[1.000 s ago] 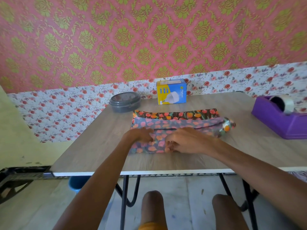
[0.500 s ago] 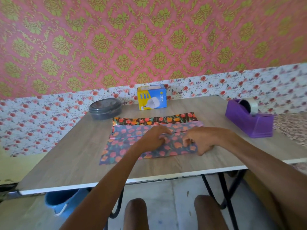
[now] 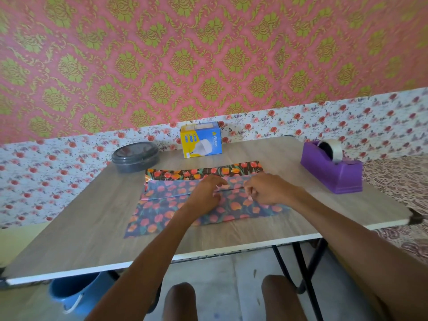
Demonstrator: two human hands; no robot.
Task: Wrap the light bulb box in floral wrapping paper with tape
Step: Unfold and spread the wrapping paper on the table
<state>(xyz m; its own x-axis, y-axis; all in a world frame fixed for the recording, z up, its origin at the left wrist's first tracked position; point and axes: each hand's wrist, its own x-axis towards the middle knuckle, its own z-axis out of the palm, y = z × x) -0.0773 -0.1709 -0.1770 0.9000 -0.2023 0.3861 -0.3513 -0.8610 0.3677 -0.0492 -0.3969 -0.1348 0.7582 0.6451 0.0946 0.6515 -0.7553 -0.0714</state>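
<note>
The blue and yellow light bulb box (image 3: 201, 139) stands at the far edge of the wooden table (image 3: 69, 218), apart from everything else. Floral wrapping paper (image 3: 166, 205) with orange and red tulips lies partly unfolded in the middle of the table, pale side up, with a darker strip along its far edge. My left hand (image 3: 206, 192) and my right hand (image 3: 268, 192) sit side by side on the paper's fold line, each with fingers curled and pinching the paper. A purple tape dispenser (image 3: 333, 169) holding a roll of clear tape stands to the right.
A round dark grey lidded container (image 3: 135, 156) stands at the back left of the table. A blue bucket (image 3: 74, 295) is on the floor under the table's left side. My knees show below the near table edge. Patterned wallpaper backs the table.
The folded paper has been opened out toward me and to the left, lying wider and flatter. Both hands have shifted right along the fold. My view has swung left.
</note>
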